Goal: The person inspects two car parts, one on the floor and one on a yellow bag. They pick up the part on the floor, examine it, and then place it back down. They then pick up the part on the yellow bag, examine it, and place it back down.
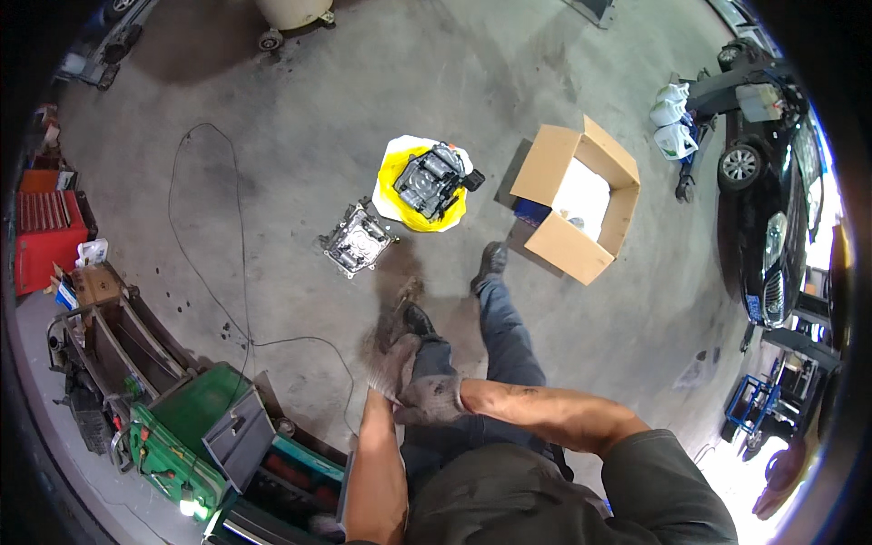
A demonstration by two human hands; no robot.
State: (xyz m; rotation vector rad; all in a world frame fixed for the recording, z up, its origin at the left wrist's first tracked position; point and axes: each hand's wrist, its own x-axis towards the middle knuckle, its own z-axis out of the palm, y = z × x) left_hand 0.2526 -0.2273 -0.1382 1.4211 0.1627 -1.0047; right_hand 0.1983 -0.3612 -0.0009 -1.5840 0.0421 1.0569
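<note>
In the head view, the left hand point(393, 368) and the right hand point(431, 401) both wear grey gloves and meet in front of the body, above the legs. The right hand lies against the left one near its wrist; whether its fingers grip the left glove point(390, 389) or merely rest there, I cannot tell, nor can I tell how far the left fingers are curled. Ahead on the floor point(300, 118) lies a metal part point(357, 242), just beside a yellow and white bag point(391, 197) on which a second, darker part point(429, 183) rests. Right of the bag stands an open box point(565, 252) with something white inside. A thin cable point(240, 177) loops across the floor at left, near a green cart point(195, 409); a black car point(767, 245) stands at far right.
</note>
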